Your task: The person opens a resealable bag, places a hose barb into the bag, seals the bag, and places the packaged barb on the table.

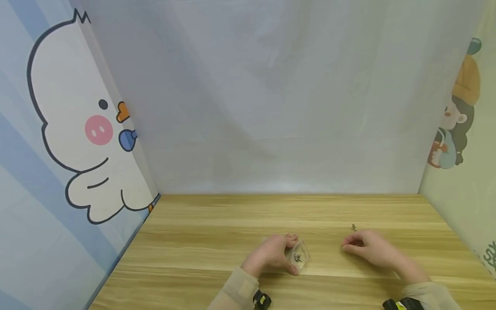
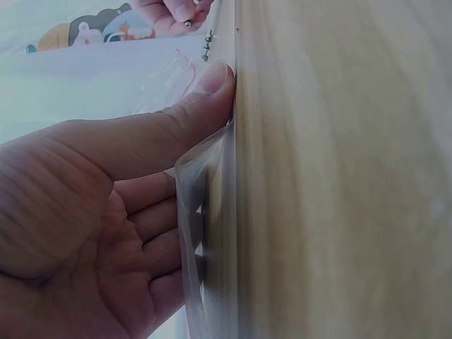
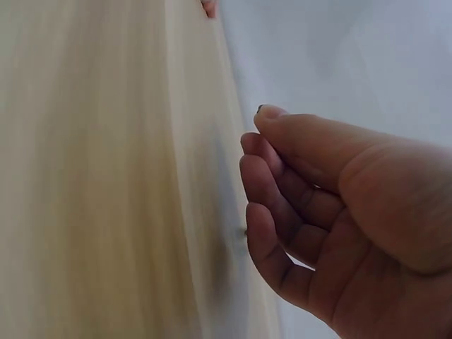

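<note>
- Bag is held between the left hand's thumb and fingers, midway between the counter's side edges.
- Metal bits are seen inside.
- One bit is pinched by the right hand.
- Loose bits are seen beyond it, nearer the back edge.

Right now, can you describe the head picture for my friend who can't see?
A person's left hand holds a clear plastic bag with small shiny metal pieces inside, on a light-brown wooden table. The right hand is near loose dark metal pieces.
</note>
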Motion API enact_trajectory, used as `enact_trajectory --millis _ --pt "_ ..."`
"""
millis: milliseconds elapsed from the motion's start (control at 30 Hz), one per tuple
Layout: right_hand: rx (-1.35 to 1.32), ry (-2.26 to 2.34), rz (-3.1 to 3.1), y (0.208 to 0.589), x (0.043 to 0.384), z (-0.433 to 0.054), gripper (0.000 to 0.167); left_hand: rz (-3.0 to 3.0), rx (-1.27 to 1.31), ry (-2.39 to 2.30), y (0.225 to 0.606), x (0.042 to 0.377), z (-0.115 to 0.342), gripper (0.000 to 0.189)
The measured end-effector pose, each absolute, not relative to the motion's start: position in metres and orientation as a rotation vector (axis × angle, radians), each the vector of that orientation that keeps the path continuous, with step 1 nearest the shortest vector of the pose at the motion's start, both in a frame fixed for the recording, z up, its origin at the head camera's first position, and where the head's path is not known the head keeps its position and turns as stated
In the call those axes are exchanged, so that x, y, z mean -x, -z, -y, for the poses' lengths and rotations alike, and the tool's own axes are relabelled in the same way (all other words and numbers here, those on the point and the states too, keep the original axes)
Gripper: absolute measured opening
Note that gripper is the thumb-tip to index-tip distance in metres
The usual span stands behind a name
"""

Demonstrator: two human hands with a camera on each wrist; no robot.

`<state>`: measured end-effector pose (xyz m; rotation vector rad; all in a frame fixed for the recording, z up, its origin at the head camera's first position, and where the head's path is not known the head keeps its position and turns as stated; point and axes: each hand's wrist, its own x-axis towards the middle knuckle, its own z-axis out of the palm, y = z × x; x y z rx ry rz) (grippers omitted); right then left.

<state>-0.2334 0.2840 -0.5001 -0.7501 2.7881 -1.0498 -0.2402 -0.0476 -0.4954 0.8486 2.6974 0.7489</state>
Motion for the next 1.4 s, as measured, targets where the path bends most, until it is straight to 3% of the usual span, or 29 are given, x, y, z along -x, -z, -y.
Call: enact_trajectory --millis 733,1400 --pt "0.864 1.219 -2.614 0.502 0.228 -0.205 0.007 -2.687 -0.840 -0.758 0.494 0.241 0.049 0.087" --pt "0.822 1.307 -2.564 0.500 0.227 -0.188 0.007 -2.678 -0.838 -0.746 0.490 0.238 0.048 0.082"
